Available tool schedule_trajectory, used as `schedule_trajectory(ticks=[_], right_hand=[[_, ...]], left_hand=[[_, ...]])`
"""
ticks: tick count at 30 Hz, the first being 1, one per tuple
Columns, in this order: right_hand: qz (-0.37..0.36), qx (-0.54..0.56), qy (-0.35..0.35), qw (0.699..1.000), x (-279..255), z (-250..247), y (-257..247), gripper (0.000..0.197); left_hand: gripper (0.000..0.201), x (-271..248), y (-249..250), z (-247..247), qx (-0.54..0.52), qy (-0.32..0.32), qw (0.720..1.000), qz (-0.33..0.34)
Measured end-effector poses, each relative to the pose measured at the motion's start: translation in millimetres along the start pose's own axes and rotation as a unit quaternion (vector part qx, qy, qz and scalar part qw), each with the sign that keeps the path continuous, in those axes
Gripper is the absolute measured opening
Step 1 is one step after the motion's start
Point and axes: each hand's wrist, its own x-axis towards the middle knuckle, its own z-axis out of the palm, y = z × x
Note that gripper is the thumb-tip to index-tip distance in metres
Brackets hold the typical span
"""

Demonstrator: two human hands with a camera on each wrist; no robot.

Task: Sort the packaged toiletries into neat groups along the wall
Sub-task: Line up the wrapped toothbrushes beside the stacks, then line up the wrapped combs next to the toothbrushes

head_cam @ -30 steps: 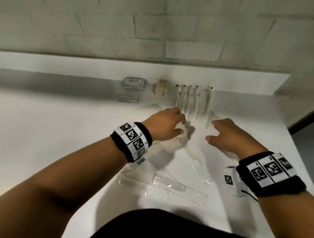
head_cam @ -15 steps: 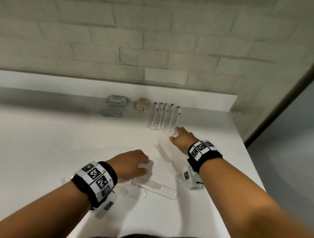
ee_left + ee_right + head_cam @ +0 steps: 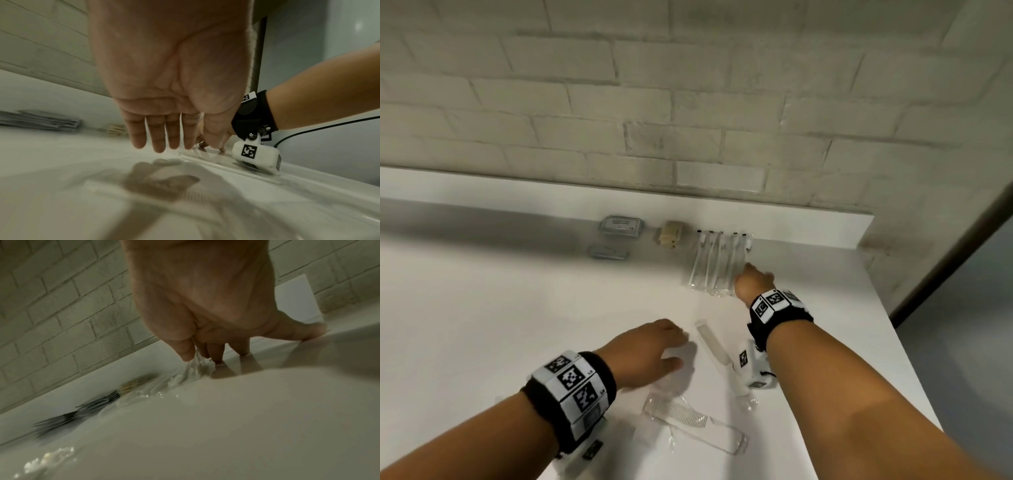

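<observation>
The right hand (image 3: 753, 282) is reaching out to the row of bagged toothbrushes (image 3: 714, 263) lying side by side against the ledge below the wall, and its fingertips (image 3: 218, 356) are pressing down on the crinkled near end of the rightmost bag, fingers fairly straight, thumb spread out to the side on the surface; it is pressing rather than grasping. The left hand (image 3: 650, 353) is hovering closer in, palm down, fingers straight and relaxed, holding nothing, just above a clear packet that is too blurred to name. A bagged comb (image 3: 714, 346) is lying between the two forearms, partly under the right wrist camera, and another bagged comb (image 3: 690, 419) is lying nearer the body, to the right of the left wrist. Left of the toothbrushes, a small tan packaged item (image 3: 670, 233) is sitting by the ledge, and beyond it a flat grey packet (image 3: 622, 226) with a smaller grey packet (image 3: 607, 252) just in front of it. Everything is resting on a white surface (image 3: 482, 325) running along a pale painted brick wall (image 3: 688, 102), with a dark vertical edge showing at the far right
</observation>
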Motion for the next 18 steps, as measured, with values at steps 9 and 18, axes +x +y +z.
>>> schedule_trajectory(ticks=[9, 18], right_hand=[[-0.053, 0.076, 0.033, 0.995, -1.4, 4.8, 14.6, 0.093], [-0.072, 0.124, 0.037, 0.989, -23.3, -12.3, 20.3, 0.079]], left_hand=[[0.077, 89.6, 17.3, -31.4, 0.057, -0.029, 0.996, -0.068], [0.076, 106.4, 16.7, -29.5, 0.027, -0.029, 0.998, -0.043]])
